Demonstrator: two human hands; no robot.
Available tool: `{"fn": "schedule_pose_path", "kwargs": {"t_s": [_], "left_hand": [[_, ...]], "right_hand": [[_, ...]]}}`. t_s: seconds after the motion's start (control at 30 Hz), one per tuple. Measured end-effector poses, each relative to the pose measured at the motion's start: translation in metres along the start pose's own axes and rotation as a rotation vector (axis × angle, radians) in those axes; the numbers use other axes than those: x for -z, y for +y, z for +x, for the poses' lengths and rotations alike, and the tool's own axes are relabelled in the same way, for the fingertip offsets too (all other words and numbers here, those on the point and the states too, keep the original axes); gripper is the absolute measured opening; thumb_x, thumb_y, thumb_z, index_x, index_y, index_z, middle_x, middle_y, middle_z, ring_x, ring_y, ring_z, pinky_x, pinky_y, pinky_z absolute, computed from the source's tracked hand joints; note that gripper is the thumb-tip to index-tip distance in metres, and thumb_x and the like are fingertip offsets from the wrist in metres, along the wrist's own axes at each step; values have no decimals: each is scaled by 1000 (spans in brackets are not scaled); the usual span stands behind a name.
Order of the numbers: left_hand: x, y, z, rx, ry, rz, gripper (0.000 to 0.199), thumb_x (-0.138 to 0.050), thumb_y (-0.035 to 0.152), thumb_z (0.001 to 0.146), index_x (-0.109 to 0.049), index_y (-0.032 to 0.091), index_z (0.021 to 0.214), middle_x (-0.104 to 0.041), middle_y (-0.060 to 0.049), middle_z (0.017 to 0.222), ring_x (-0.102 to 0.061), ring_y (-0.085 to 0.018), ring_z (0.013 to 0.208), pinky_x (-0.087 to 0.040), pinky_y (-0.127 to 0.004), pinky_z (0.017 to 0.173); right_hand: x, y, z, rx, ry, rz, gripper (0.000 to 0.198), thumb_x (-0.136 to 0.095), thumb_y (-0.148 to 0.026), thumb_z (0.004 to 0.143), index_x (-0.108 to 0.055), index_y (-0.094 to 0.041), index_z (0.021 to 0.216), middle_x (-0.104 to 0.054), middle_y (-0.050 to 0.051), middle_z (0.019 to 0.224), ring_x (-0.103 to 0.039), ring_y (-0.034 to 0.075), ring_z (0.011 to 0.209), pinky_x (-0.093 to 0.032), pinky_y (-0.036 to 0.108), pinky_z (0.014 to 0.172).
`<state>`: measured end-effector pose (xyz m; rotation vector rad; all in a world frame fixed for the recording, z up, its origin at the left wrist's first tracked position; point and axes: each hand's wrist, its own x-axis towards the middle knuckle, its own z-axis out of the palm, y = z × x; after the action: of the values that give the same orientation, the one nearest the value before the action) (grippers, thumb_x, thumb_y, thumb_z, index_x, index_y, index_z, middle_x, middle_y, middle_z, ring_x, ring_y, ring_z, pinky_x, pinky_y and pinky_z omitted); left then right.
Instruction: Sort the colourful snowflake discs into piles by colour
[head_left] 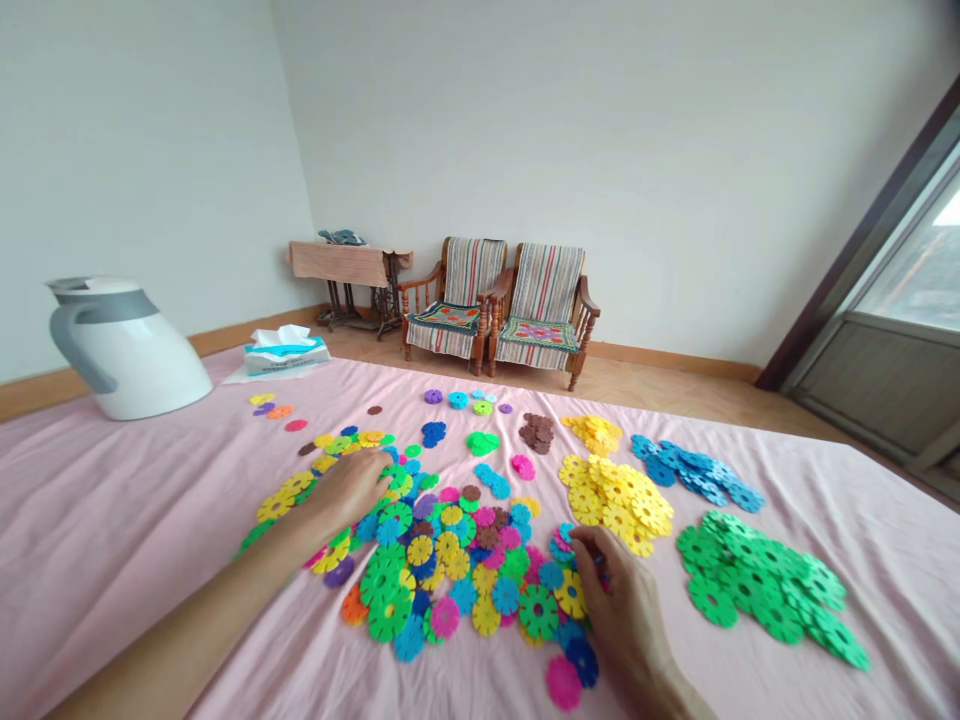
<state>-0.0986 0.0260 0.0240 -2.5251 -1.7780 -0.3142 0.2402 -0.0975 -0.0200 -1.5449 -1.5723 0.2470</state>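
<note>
A mixed heap of flower-shaped plastic discs in many colours is spread over the pink cloth. At its far left side, my left hand reaches down with fingers drawn together among green and blue discs. What its fingertips pinch, if anything, is hidden. My right hand is at the heap's right edge, fingers curled in toward the thumb, beside a blue disc and a yellow disc. Whatever lies in its grip cannot be made out. To its right are piles of yellow discs and green discs.
Further piles are blue discs, small yellow discs and brown discs. A white kettle and a tissue box stand at the left. Beyond the cloth are two wooden armchairs and a covered stand.
</note>
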Motion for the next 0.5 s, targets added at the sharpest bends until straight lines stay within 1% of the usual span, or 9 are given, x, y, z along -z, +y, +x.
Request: {"fn": "schedule_pose_path", "kwargs": {"t_s": [0.07, 0.13, 0.2, 0.3, 0.37, 0.43, 0.47, 0.5], "left_hand": [[1, 4, 1, -6, 2, -14, 9, -55, 20, 79, -64, 19, 79, -65, -5, 81, -61, -23, 84, -42, -30, 74], [0, 9, 2, -12, 5, -36, 10, -58, 22, 78, -65, 19, 85, -65, -5, 84, -61, -22, 84, -43, -29, 74], [-2, 16, 4, -17, 8, -87, 16, -60, 21, 76, -65, 19, 91, -65, -4, 87, -61, -20, 82, -44, -28, 73], [-3, 29, 8, -22, 1, -164, 20, -61, 17, 72, -66, 19, 92, -65, -3, 86, -61, -19, 77, -46, -28, 72], [1, 36, 9, -26, -1, -184, 23, -60, 16, 73, -66, 19, 95, -65, -4, 89, -62, -18, 78, -47, -28, 74], [9, 40, 6, -78, -4, -225, 32, -62, 21, 75, -63, 20, 107, -64, -6, 105, -61, -21, 94, -46, -31, 86], [14, 40, 3, -125, -22, -250, 41, -64, 26, 75, -60, 21, 116, -61, -7, 116, -58, -23, 106, -43, -33, 93], [20, 39, -1, -189, -65, -274, 52, -67, 33, 74, -55, 24, 123, -55, -8, 128, -50, -26, 118, -39, -38, 100]], "right_hand": [[0, 0, 0, -5, -9, 2, 26, -43, -38, 89, -62, -20, 86, -67, 5, 84, -62, 19, 78, -47, 29, 68], [0, 0, 0, -9, -17, 5, 26, -43, -38, 89, -62, -20, 87, -67, 4, 84, -62, 19, 78, -47, 28, 68], [0, 0, 0, -9, -21, 7, 25, -43, -37, 90, -62, -20, 88, -67, 4, 84, -62, 19, 78, -47, 28, 68], [0, 1, 1, -2, -19, 9, 25, -43, -37, 90, -62, -20, 88, -67, 4, 85, -61, 19, 78, -46, 28, 68], [-1, 2, 1, 1, -23, 9, 25, -44, -37, 90, -62, -20, 88, -67, 4, 85, -61, 19, 78, -46, 28, 68], [-1, 2, 1, -3, -31, 8, 25, -43, -37, 90, -62, -20, 88, -67, 3, 84, -61, 19, 77, -46, 28, 68], [-1, 2, 1, -6, -35, 9, 24, -43, -36, 90, -62, -21, 88, -66, 3, 83, -61, 18, 76, -45, 28, 68], [-1, 2, 1, -9, -40, 10, 24, -43, -36, 90, -61, -21, 87, -66, 3, 83, -61, 18, 76, -45, 28, 68]]}}
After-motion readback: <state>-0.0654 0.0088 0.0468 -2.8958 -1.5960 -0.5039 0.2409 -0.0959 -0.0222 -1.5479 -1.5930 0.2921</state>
